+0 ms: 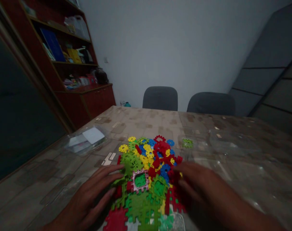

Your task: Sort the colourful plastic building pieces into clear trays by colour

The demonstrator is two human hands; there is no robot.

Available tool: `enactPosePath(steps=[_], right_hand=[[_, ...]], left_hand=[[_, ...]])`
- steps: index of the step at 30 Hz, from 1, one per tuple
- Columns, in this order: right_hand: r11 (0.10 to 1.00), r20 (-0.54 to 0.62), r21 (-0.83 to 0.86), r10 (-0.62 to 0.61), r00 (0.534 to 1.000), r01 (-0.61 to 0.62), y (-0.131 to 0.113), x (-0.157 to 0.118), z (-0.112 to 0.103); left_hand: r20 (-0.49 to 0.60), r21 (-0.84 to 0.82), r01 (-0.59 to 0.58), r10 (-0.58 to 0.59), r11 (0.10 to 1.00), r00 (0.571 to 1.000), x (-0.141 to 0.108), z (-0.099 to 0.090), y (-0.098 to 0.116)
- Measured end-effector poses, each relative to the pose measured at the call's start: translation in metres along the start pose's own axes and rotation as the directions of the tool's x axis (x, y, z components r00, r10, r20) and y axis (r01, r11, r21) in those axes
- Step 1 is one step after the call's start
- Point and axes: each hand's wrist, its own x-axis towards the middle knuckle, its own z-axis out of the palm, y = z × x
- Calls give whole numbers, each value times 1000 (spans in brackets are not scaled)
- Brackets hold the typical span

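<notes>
The plastic pile point(138, 203) runs near to far between left hand point(90, 192) and right hand point(203, 179). Fingers are bent; whether either grasps a piece cannot be determined.

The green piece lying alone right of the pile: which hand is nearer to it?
Right. The right hand is on the near side of the green piece; the left hand is across the pile, farther away.
</notes>
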Motion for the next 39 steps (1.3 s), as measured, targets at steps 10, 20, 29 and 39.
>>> enactPosePath(steps=[10,20,29,39], right_hand=[[948,31,-310,-66,997,72,-26,-3,87],[979,78,-191,86,993,-69,-39,5,62],[971,-150,235,68,986,-32,-21,1,19],[939,-272,190,330,904,-285,59,20,-39]], left_hand=[[243,46,-390,368,920,897,8,9,31],[302,87,-517,472,851,828,37,7,47],[209,-17,-544,535,839,819,42,15,53],[245,-162,-455,483,875,841,39,7,51]])
